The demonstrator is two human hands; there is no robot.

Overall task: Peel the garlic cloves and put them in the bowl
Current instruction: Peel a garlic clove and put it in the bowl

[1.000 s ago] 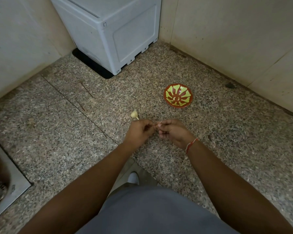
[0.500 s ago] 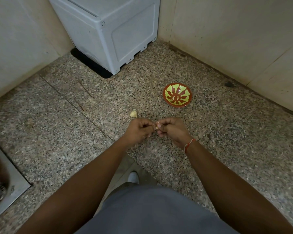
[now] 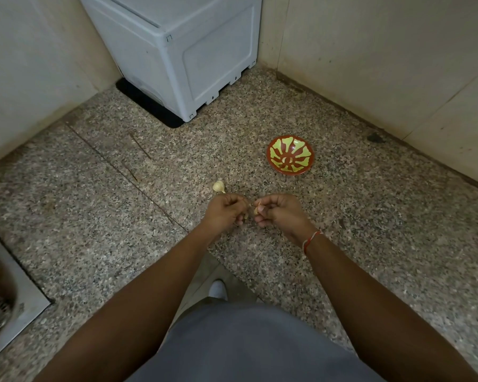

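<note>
A small pale garlic clove (image 3: 255, 210) is pinched in the fingertips of my right hand (image 3: 279, 213), above the speckled stone counter. My left hand (image 3: 226, 212) is closed just to its left, pinching a thin strip of skin; a small gap separates the two hands. A garlic bulb (image 3: 218, 186) lies on the counter just beyond my left hand. The red bowl (image 3: 290, 159) with a yellow-green pattern stands farther back and to the right, and I see nothing inside it.
A grey plastic box (image 3: 182, 51) stands in the back corner between two walls. A steel sink (image 3: 6, 296) with its drain is at the lower left. The counter edge runs under my forearms, with a white shoe (image 3: 218, 289) on the floor below.
My hands, fingertips together a second ago, have drawn slightly apart, the right one holding the clove. The bulb and bowl have not moved.
</note>
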